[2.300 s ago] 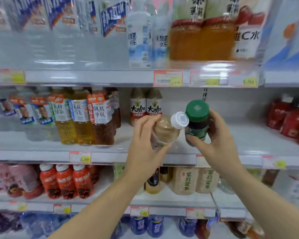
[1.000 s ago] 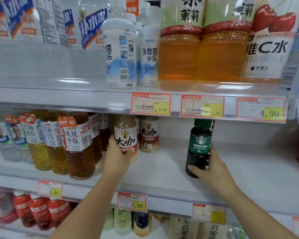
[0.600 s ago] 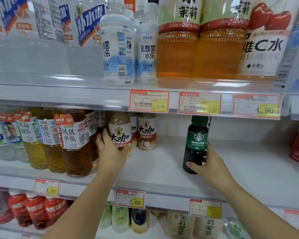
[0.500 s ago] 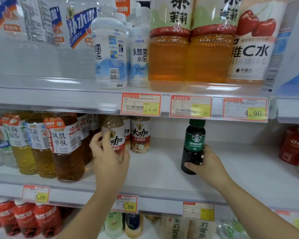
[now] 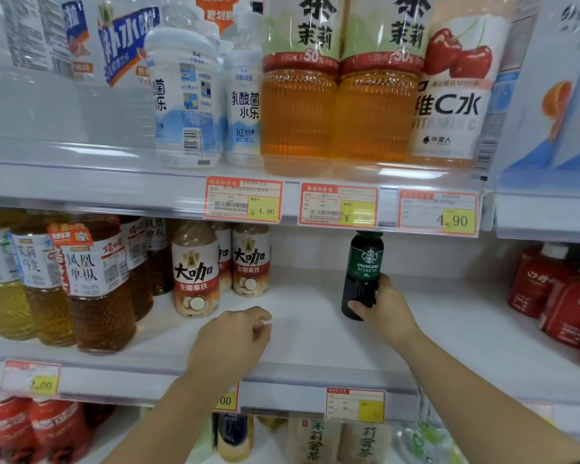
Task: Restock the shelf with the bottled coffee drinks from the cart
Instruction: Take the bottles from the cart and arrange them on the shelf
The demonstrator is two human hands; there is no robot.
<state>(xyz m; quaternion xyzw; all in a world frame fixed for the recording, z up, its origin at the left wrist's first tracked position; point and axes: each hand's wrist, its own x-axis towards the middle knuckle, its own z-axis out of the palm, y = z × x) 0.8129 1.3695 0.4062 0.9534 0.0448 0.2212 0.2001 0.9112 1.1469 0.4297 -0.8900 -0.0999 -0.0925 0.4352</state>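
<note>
Left hand (image 5: pixel 230 336) now off latte bottle (image 5: pixel 195 272), empty; right hand (image 5: pixel 380 304) still gripping Americano bottle (image 5: pixel 362 272).

Along the upper tier stand two white yogurt-drink bottles (image 5: pixel 185 98), two big amber jasmine tea bottles (image 5: pixel 298 95) and a cherry vitamin C water (image 5: pixel 449 95). Yellow-and-red price tags (image 5: pixel 243 203) hang on its rail. Below at left, brown tea bottles (image 5: pixel 94 283); at far right, red bottles (image 5: pixel 543 283).
</note>
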